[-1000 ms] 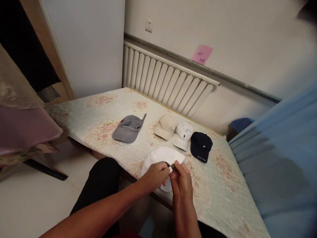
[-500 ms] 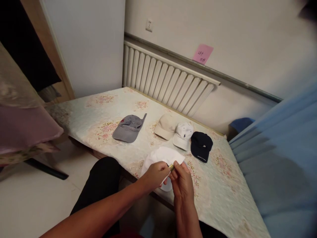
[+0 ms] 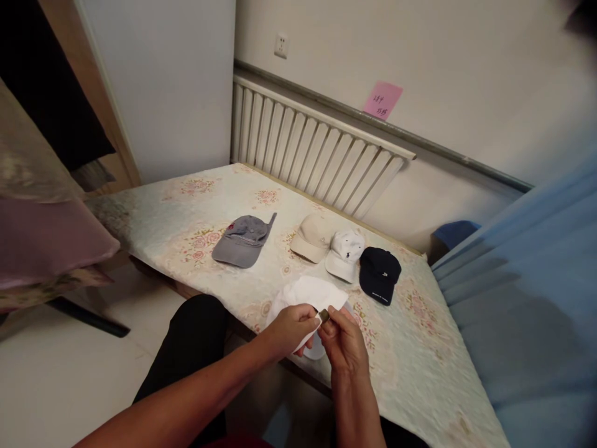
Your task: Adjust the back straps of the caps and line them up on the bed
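A white cap (image 3: 310, 291) is at the near edge of the table, partly covered by my hands. My left hand (image 3: 293, 326) is closed in a pinch on the cap's white strap (image 3: 305, 341). Opposite it, the fingertips of my right hand (image 3: 347, 342) close on the strap's brass-coloured buckle (image 3: 324, 316). Part of the cap's brim (image 3: 315, 350) shows between my hands. Beyond lie a beige cap (image 3: 311, 238), a small white cap (image 3: 346, 252) and a navy cap (image 3: 380, 274) in a row. A grey cap (image 3: 242, 239), its strap sticking up, sits farther left.
The table has a pale floral cloth (image 3: 420, 373). A white radiator (image 3: 308, 140) stands along its far side, below a pink paper (image 3: 382, 99) on the wall. A blue curtain (image 3: 545, 298) hangs at the right, and clothes (image 3: 46, 236) hang at the left.
The buckle has turned slightly between my fingers and looks darker. My right hand has shifted a little to the right. The other caps have stayed where they were.
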Demonstrator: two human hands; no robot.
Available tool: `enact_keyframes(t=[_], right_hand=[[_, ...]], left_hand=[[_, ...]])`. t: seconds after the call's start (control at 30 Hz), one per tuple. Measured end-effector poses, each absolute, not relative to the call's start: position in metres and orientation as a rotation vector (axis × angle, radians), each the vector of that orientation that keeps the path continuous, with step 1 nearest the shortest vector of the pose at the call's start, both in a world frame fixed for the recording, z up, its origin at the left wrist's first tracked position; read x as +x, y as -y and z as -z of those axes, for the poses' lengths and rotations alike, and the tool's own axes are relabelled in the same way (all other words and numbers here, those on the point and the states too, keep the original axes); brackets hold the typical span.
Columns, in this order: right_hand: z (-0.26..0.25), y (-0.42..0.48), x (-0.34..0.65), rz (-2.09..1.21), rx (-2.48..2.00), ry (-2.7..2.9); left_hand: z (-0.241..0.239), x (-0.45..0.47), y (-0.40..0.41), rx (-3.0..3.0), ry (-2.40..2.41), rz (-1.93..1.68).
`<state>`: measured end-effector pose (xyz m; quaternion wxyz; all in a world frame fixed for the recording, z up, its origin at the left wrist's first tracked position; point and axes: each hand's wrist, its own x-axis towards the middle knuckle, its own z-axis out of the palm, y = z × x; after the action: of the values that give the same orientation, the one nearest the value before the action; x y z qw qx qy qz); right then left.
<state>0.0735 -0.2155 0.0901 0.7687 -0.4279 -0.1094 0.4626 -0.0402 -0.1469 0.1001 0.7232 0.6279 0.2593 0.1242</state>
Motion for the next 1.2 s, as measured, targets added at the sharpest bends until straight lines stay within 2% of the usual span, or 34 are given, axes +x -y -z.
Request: enact_keyframes(t=[1.2], right_hand=[[-0.086,0.217,0.072,-1.059,-0.99,0.347]], left_hand=[[-0.086,-0.043,0.145,1.301,-0.593,-0.351]])
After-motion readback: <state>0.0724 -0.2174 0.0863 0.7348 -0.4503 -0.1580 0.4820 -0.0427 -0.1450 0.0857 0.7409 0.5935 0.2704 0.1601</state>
